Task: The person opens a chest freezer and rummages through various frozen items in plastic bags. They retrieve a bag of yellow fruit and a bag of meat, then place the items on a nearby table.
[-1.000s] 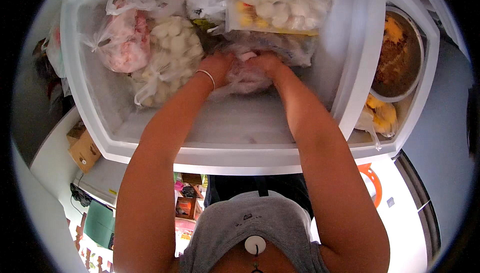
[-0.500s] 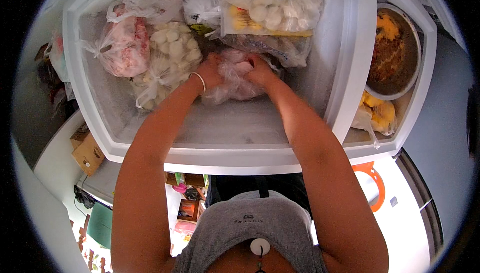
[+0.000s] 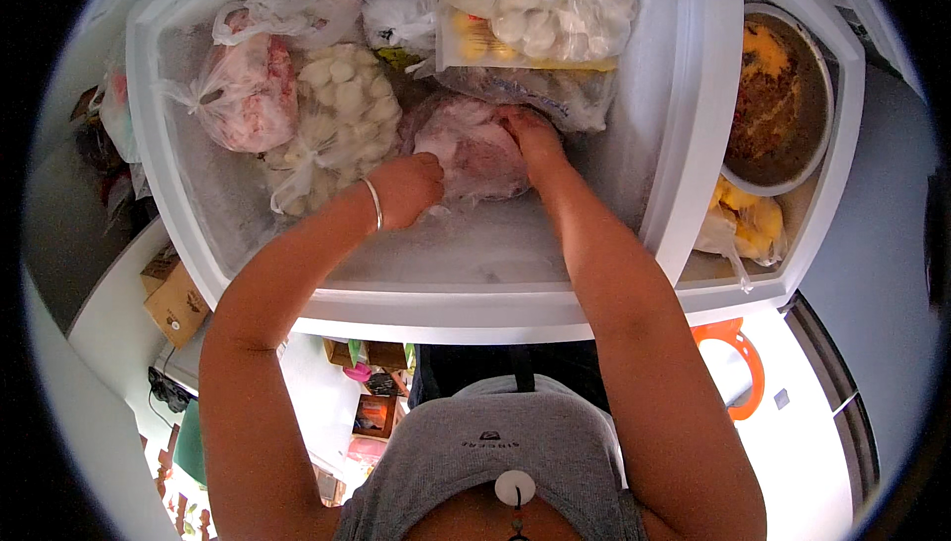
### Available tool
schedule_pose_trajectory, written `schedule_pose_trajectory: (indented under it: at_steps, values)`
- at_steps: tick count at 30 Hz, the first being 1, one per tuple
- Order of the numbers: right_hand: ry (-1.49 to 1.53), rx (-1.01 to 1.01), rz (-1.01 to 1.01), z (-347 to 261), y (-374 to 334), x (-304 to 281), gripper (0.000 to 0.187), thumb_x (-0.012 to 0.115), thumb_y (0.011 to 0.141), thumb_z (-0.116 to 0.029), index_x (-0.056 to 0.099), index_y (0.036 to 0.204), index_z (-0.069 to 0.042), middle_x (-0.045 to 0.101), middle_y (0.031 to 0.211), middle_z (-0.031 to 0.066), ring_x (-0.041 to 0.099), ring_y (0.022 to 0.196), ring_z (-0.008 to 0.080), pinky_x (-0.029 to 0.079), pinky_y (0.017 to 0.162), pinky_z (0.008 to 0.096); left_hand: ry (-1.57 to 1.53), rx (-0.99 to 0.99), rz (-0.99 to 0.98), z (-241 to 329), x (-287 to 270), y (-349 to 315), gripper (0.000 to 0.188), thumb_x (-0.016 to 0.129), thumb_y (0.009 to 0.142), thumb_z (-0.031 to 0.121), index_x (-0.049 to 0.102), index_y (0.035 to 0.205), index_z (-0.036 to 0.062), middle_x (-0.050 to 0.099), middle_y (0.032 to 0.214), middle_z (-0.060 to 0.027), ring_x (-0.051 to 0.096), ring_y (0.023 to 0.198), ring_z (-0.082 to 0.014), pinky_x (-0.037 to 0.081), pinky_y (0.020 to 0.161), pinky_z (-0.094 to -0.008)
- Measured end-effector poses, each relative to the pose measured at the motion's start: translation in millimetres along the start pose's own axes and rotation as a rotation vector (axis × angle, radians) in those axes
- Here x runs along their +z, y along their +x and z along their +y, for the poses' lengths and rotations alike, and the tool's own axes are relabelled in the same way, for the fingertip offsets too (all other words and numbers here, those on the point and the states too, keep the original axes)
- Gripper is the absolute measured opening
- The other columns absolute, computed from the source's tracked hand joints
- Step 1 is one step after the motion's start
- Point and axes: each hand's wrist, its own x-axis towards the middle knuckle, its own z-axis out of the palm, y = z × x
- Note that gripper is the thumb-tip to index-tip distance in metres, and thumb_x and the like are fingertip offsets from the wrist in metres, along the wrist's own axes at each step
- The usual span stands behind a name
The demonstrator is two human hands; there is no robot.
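Observation:
Down in the white chest freezer (image 3: 446,315) lies a clear plastic bag of frozen pink meat (image 3: 474,153). My left hand (image 3: 409,190), a bangle at its wrist, is closed on the bag's near left edge. On the bag's right side, my right hand (image 3: 537,143) grips with its fingers curled over the plastic; some fingertips are hidden. Just left of the meat sits a bag of pale round pieces (image 3: 342,95). Behind it, a dark-toned package (image 3: 555,95) lies partly under other bags.
Another bag of reddish meat (image 3: 253,95) rests at the far left. A knotted bag of white round pieces (image 3: 540,16) tops the back pile. In the right compartment are a metal pot (image 3: 824,125) with brown and orange contents and a bag of yellow pieces (image 3: 753,224).
My left hand has drawn back toward the near left along the bag. More of the pink meat shows between my hands. My right hand has shifted slightly right.

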Motion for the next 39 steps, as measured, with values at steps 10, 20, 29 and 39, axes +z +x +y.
schedule_pose_trajectory:
  at_steps: [10, 20, 29, 39]
  values:
    - [-0.466, -0.193, -0.035, -13, -10, 5, 0.058, 0.049, 0.071, 0.010, 0.047, 0.127, -0.007, 0.063, 0.104, 0.0123, 0.058, 0.098, 0.0213, 0.043, 0.085, 0.0276, -0.836, -0.105, -0.329, 28, -83, 0, 0.027, 0.062, 0.082, 0.031, 0.060, 0.076, 0.0043, 0.060, 0.072, -0.0100, 0.059, 0.071, -0.0279, 0.048, 0.067, -0.0381]
    - [-0.579, -0.254, 0.060, -50, -56, 20, 0.072, 0.075, 0.071, -0.028, 0.041, 0.129, -0.003, 0.062, 0.108, 0.0188, 0.059, 0.100, 0.0341, 0.047, 0.084, 0.0395, 0.119, -0.712, -0.001, -10, -18, 58, 0.024, 0.054, 0.083, 0.019, 0.062, 0.099, 0.0030, 0.062, 0.102, -0.0121, 0.060, 0.092, -0.0291, 0.048, 0.073, -0.0421]
    - [-0.609, -0.375, 0.147, -35, -45, 23, 0.050, 0.061, 0.077, -0.004, 0.044, 0.123, 0.003, 0.059, 0.110, 0.0199, 0.058, 0.102, 0.0329, 0.046, 0.087, 0.0376, 0.114, -0.481, 0.067, 7, -2, 59, 0.051, 0.061, 0.072, 0.014, 0.049, 0.121, 0.0042, 0.050, 0.114, -0.0128, 0.051, 0.104, -0.0309, 0.042, 0.087, -0.0477]
    - [-0.423, -0.336, 0.168, -21, -24, 3, 0.027, 0.056, 0.078, -0.010, 0.060, 0.104, -0.001, 0.060, 0.107, 0.0236, 0.055, 0.104, 0.0402, 0.044, 0.089, 0.0444, -0.042, -0.445, -0.005, 7, -7, 99, 0.061, 0.064, 0.065, 0.005, 0.050, 0.123, 0.0121, 0.050, 0.115, -0.0141, 0.048, 0.109, -0.0332, 0.040, 0.092, -0.0476]
